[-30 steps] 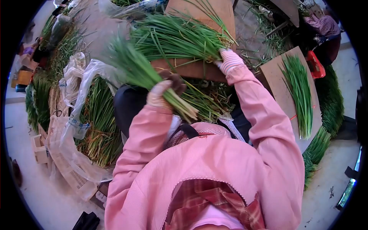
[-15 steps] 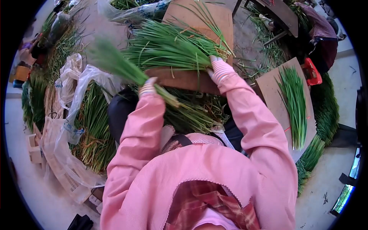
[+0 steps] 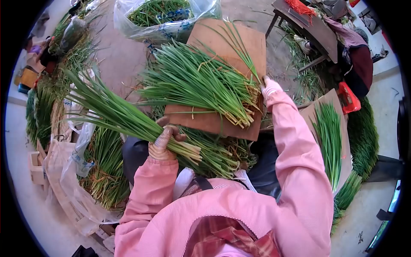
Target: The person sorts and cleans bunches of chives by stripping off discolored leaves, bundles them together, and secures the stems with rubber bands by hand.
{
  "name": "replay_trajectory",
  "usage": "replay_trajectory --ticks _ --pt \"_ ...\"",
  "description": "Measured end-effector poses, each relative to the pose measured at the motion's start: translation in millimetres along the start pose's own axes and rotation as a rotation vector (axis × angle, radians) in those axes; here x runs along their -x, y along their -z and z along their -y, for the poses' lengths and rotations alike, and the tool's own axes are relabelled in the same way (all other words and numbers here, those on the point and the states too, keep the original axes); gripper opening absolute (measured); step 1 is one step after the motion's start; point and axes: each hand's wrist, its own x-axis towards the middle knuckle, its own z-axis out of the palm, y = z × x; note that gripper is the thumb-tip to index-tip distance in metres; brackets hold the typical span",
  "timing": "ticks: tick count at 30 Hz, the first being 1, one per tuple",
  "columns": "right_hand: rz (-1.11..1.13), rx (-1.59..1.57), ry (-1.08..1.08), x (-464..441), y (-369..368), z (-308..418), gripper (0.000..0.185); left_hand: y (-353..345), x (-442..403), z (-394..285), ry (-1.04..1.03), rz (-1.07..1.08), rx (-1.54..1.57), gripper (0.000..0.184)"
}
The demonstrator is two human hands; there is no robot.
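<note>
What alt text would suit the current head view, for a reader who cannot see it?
A person's left hand grips a bunch of long green stalks; the right hand is at the edge of a brown board bearing a larger pile. Beyond lies a plastic bag of greens; at right, another bunch rests on a second board.

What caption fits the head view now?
Left hand grips a green bundle; right hand reaches the brown board's edge.

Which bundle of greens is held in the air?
The bundle gripped in the left hand; the large pile and the bundle at right lie on boards.
</note>
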Motion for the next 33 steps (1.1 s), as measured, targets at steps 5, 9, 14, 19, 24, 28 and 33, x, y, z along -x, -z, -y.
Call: replay_trajectory --ticks 5,9,14,19,24,28,33 --pt "0.038 0.09 0.049 -4 21 -14 0.024 -1 -4 6 0.074 -0.015 0.076 0.053" --pt "-0.572 -0.418 0.235 -34 98 -49 0.012 5 -8 11 -0.024 0.072 0.091 0.05" --pt "-0.293 -0.064 0.281 -1 159 -58 0.023 -10 6 9 0.112 0.079 0.309 0.031" --pt "-0.159 -0.873 -0.207 44 173 -48 0.021 -27 26 12 0.305 0.048 0.412 0.026" --pt "-0.044 -1.456 0.075 126 130 17 0.031 -38 49 30 0.296 0.062 0.113 0.038" --pt "0.231 -1.534 0.11 222 70 92 0.035 -33 58 41 0.408 0.099 0.055 0.047" --pt "0.706 -1.428 0.062 289 10 124 0.021 -32 65 38 0.477 0.083 0.272 0.047"
